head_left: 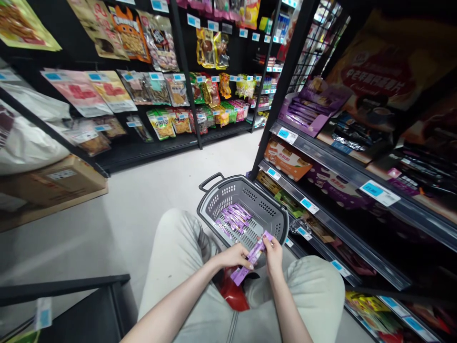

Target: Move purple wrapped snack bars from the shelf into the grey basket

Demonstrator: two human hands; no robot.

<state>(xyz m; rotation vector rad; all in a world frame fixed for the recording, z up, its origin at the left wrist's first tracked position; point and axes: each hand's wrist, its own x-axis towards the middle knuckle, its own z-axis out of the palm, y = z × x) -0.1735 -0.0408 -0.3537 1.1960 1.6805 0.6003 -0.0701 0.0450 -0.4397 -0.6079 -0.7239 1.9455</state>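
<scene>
A long purple stick sachet (pixel 254 255) is stretched between my two hands, slanting over my lap. My left hand (pixel 233 256) is closed on its middle and lower part. The fingers of my right hand (pixel 273 252) pinch it near its upper end. Just beyond my hands, a grey plastic shopping basket (pixel 266 196) with slotted walls rests in front of my knees. Several similar purple sachets (pixel 236 218) lie in a loose pile on its bottom. Something red (pixel 233 291) shows below my hands, partly covered by them; I cannot make out what it is.
At right, a black shelf rack carries a purple display box of stick packs (pixel 307 112) and orange cartons (pixel 287 159). Hanging snack bags (pixel 160 43) fill the rack opposite. A cardboard box (pixel 57 186) stands at left. A black frame (pixel 71 290) rises at lower left.
</scene>
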